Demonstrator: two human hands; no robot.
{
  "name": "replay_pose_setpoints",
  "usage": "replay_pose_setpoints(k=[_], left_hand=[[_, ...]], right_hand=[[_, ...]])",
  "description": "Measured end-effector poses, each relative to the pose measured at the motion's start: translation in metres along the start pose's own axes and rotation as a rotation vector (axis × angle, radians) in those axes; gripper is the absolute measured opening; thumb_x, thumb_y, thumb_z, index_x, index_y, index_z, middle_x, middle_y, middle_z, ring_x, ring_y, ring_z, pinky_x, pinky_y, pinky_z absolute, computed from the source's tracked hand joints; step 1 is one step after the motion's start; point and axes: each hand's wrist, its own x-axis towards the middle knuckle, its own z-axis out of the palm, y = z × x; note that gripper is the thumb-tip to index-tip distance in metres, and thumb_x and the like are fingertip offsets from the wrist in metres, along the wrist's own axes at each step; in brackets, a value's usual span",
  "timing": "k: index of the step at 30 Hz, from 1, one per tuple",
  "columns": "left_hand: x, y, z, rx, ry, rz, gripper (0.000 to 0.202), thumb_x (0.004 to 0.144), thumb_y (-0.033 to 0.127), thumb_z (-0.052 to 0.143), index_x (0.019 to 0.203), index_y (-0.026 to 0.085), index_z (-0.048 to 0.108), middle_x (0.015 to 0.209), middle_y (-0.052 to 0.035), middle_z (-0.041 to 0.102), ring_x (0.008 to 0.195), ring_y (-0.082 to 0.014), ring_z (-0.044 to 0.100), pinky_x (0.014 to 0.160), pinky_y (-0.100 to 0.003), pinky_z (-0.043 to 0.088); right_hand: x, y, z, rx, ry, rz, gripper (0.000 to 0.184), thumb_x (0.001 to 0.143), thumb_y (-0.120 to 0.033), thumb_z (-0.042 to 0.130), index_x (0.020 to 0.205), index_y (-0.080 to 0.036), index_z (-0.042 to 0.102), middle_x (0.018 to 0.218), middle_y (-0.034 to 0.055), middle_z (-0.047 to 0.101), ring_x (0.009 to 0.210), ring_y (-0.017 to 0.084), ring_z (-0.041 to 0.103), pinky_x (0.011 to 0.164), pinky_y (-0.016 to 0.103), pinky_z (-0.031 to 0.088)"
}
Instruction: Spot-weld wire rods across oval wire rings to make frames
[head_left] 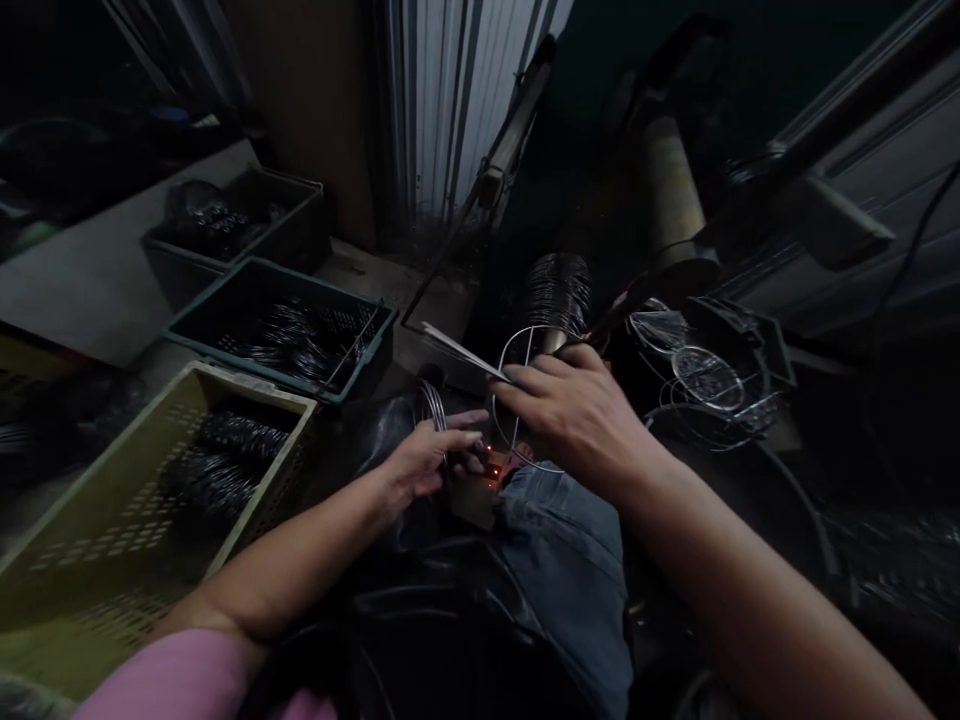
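My left hand curls around a small bundle of silvery wire rings, near the middle of my lap. My right hand lies across a large round wire frame with crossing wires. A pale flat metal strip and a dark rod stick out past those fingers, and I cannot tell if they are held. Small orange sparks glow just below the frame, between my hands. My denim-covered lap lies beneath.
A perforated olive crate of dark wire coils sits at my left. Beyond it stand a teal crate and a grey crate, both holding coils. A stack of wire rings and a tangled wire pile lie ahead.
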Motion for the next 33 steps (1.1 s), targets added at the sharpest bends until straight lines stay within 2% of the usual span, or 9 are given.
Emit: replay_pose_setpoints(k=[2,5,9,11,13,16,19,22,33], left_hand=[[-0.005,-0.010,-0.002,-0.006,-0.007,-0.026,0.043,0.066,0.014,0.065,0.108,0.014,0.060,0.070,-0.0043,0.064,0.046,-0.0087,0.056,0.042,-0.018,0.034],[-0.011,-0.015,-0.008,-0.005,0.038,0.003,0.038,0.065,0.016,0.068,0.103,0.012,0.064,0.072,-0.0058,0.065,0.057,-0.0111,0.061,0.049,-0.019,0.039],[-0.014,-0.006,-0.018,-0.080,0.016,0.048,0.041,0.075,0.039,0.061,0.103,0.009,0.064,0.081,-0.0104,0.066,0.073,-0.0144,0.062,0.060,-0.021,0.044],[-0.015,0.000,-0.021,-0.151,-0.062,0.044,0.055,0.076,0.054,0.051,0.104,0.008,0.063,0.084,-0.0123,0.066,0.077,-0.0176,0.062,0.063,-0.025,0.047],[-0.017,0.005,-0.021,-0.183,-0.123,0.044,0.061,0.073,0.059,0.051,0.104,0.008,0.063,0.085,-0.0124,0.066,0.080,-0.0212,0.062,0.066,-0.029,0.048],[-0.017,0.007,-0.015,-0.069,-0.079,0.047,0.047,0.066,0.036,0.068,0.106,0.013,0.063,0.077,-0.0073,0.066,0.072,-0.0188,0.063,0.066,-0.030,0.049],[-0.011,0.006,-0.005,0.090,0.000,0.059,0.047,0.063,0.017,0.071,0.109,0.014,0.062,0.067,-0.0038,0.064,0.061,-0.0129,0.060,0.059,-0.025,0.048],[-0.004,0.007,0.005,0.161,0.018,0.078,0.046,0.065,0.019,0.069,0.110,0.014,0.062,0.065,-0.0036,0.063,0.057,-0.0114,0.058,0.054,-0.023,0.047],[0.009,0.032,0.038,0.171,0.053,0.161,0.042,0.065,0.017,0.068,0.107,0.015,0.063,0.061,-0.0010,0.061,0.050,-0.0103,0.057,0.051,-0.023,0.048]], right_hand=[[0.030,0.001,0.007,-0.058,-0.123,-0.053,0.019,0.084,-0.015,0.045,0.092,-0.018,0.062,0.081,0.0046,0.064,0.078,0.019,0.051,0.071,0.035,0.025],[0.053,0.006,0.009,-0.095,-0.264,-0.066,0.019,0.081,-0.012,0.046,0.075,-0.019,0.063,0.070,0.0031,0.062,0.074,0.018,0.051,0.068,0.035,0.024],[0.028,0.003,0.004,0.019,-0.149,0.052,0.018,0.077,-0.012,0.047,0.074,-0.019,0.063,0.066,0.0029,0.061,0.072,0.018,0.053,0.070,0.034,0.027],[-0.001,-0.004,0.011,0.228,0.020,0.312,0.018,0.078,-0.015,0.047,0.083,-0.019,0.064,0.072,0.0040,0.062,0.073,0.018,0.055,0.069,0.032,0.032],[-0.032,-0.014,0.029,0.615,0.271,0.675,0.019,0.079,-0.024,0.051,0.091,-0.019,0.064,0.083,0.0053,0.065,0.077,0.018,0.058,0.068,0.029,0.039],[-0.068,-0.028,0.062,1.270,0.471,1.162,0.023,0.069,-0.033,0.065,0.085,-0.017,0.065,0.070,0.0023,0.064,0.063,0.015,0.057,0.059,0.027,0.043],[-0.083,-0.035,0.083,1.637,0.617,1.444,0.028,0.058,-0.032,0.075,0.079,-0.016,0.065,0.063,0.0002,0.063,0.054,0.011,0.055,0.053,0.022,0.043],[-0.083,-0.031,0.088,1.643,0.712,1.474,0.030,0.052,-0.029,0.079,0.075,-0.015,0.066,0.058,-0.0016,0.061,0.050,0.010,0.053,0.049,0.020,0.042],[-0.066,0.013,0.075,1.479,0.749,1.358,0.027,0.053,-0.029,0.079,0.070,-0.014,0.065,0.050,-0.0026,0.057,0.042,0.010,0.050,0.042,0.021,0.040]])
